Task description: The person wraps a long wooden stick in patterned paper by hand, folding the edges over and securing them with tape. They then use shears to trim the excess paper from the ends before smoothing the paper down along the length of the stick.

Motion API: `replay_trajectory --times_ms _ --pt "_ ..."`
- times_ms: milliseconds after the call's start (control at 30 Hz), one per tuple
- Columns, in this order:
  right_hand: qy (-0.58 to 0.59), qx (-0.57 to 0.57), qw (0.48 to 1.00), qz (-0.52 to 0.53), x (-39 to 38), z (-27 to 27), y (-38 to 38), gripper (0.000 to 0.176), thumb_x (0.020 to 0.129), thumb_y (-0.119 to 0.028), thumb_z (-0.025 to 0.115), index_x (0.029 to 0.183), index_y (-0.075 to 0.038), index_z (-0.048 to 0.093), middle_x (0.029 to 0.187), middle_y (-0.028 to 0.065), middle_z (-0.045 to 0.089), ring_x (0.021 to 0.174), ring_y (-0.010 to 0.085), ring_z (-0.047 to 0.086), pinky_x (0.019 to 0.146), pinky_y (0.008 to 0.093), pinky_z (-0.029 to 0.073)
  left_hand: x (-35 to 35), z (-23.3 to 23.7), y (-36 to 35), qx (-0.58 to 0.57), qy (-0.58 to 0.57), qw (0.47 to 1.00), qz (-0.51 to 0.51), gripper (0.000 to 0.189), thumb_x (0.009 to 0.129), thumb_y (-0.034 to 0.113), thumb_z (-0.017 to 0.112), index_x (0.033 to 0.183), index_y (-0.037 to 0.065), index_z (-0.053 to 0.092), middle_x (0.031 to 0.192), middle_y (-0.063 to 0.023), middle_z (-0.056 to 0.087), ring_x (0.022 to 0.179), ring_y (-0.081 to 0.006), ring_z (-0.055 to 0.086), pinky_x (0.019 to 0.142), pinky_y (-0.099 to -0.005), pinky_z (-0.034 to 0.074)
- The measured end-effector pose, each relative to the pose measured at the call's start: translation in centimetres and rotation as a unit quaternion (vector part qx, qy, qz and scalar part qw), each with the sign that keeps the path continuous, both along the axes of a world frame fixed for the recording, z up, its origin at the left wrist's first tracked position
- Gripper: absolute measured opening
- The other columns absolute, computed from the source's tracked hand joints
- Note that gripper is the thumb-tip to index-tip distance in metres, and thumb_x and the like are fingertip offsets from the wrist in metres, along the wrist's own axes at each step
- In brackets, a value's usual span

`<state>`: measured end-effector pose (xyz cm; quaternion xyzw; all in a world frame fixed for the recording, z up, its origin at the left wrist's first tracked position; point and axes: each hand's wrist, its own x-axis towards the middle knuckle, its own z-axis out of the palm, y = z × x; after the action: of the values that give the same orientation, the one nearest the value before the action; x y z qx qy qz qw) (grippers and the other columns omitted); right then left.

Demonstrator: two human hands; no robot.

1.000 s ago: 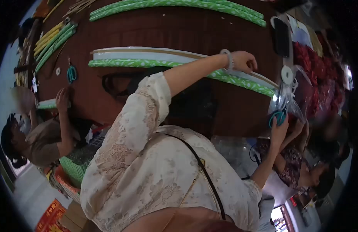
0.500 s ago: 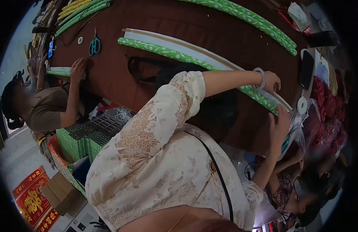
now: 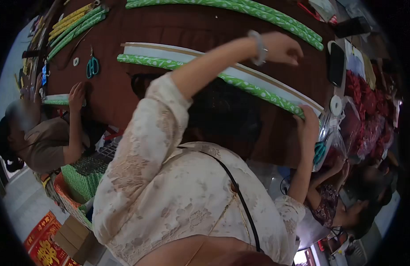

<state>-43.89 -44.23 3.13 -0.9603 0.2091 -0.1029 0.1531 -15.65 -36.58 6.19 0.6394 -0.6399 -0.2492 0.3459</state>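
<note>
A long green roll with a white leaf-like pattern (image 3: 253, 90) lies across the brown-covered table. Along its far side runs a white strip (image 3: 160, 50) edged by a narrow brown band (image 3: 284, 84). My left hand (image 3: 281, 48), with a pale bracelet at the wrist, is raised above the far side of the strip. Its fingers bend loosely and nothing shows in them. At the roll's right end, my right hand (image 3: 307, 119) has thumb and fingers around the roll. My left forearm hides part of the roll's middle.
More green rolls (image 3: 240, 9) lie at the table's far side. Teal scissors (image 3: 93, 66) and yellow rolls (image 3: 74, 20) are on the left, near a co-worker (image 3: 50, 142). A phone (image 3: 336, 64) and white tape roll (image 3: 336, 105) sit on the right.
My left hand has lifted off the strip near the roll's right end and moved left and away from me. My right hand has closed around the roll's end. The view has shifted slightly.
</note>
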Motion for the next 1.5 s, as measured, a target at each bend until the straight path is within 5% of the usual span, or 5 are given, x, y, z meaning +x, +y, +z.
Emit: replay_trajectory --times_ms 133,333,600,967,1500 --pt "0.001 0.012 1.000 -0.023 -0.4 -0.3 -0.5 0.034 0.069 -0.004 0.067 0.102 -0.003 0.058 0.104 0.0144 0.059 0.095 0.0344 0.055 0.082 0.0397 0.044 7.2 3.5 14.6 -0.055 -0.135 0.980 0.137 0.026 0.086 0.010 0.059 0.111 0.007 0.059 0.101 -0.0080 0.063 0.089 -0.0162 0.063 0.074 -0.0293 0.052" --pt "0.023 0.059 0.998 -0.013 -0.1 -0.1 -0.7 0.035 0.069 -0.007 0.068 0.102 -0.002 0.057 0.105 0.0132 0.059 0.094 0.0350 0.055 0.081 0.0398 0.044 12.0 -0.3 32.9 0.200 -0.168 0.933 0.248 0.040 0.071 0.009 0.069 0.109 0.008 0.058 0.107 -0.0091 0.058 0.101 -0.0299 0.054 0.083 -0.0394 0.046" --pt "-0.024 -0.058 0.998 0.019 3.6 0.7 -2.2 0.035 0.067 -0.006 0.069 0.100 -0.008 0.057 0.098 0.0102 0.059 0.091 0.0321 0.056 0.076 0.0403 0.044 13.7 -3.9 34.7 0.159 -0.260 0.924 0.229 0.037 0.073 0.011 0.067 0.108 0.009 0.054 0.105 -0.0122 0.057 0.096 -0.0322 0.055 0.081 -0.0406 0.044" --pt "0.029 0.104 0.994 0.018 3.5 0.5 -2.1 0.032 0.073 -0.005 0.066 0.102 0.000 0.055 0.105 0.0139 0.055 0.098 0.0344 0.052 0.084 0.0383 0.043 12.5 -5.7 36.0 0.112 -0.382 0.882 0.253 0.032 0.081 0.006 0.053 0.113 0.007 0.051 0.106 -0.0140 0.059 0.099 -0.0329 0.054 0.085 -0.0416 0.042" --pt "-0.006 0.077 0.997 -0.005 2.0 -1.1 -1.7 0.038 0.077 -0.004 0.062 0.113 -0.004 0.049 0.113 0.0131 0.048 0.106 0.0320 0.048 0.089 0.0376 0.040 12.0 -4.9 35.6 0.134 -0.400 0.872 0.247 0.038 0.077 0.007 0.059 0.115 0.009 0.054 0.110 -0.0117 0.055 0.102 -0.0312 0.053 0.084 -0.0402 0.044"
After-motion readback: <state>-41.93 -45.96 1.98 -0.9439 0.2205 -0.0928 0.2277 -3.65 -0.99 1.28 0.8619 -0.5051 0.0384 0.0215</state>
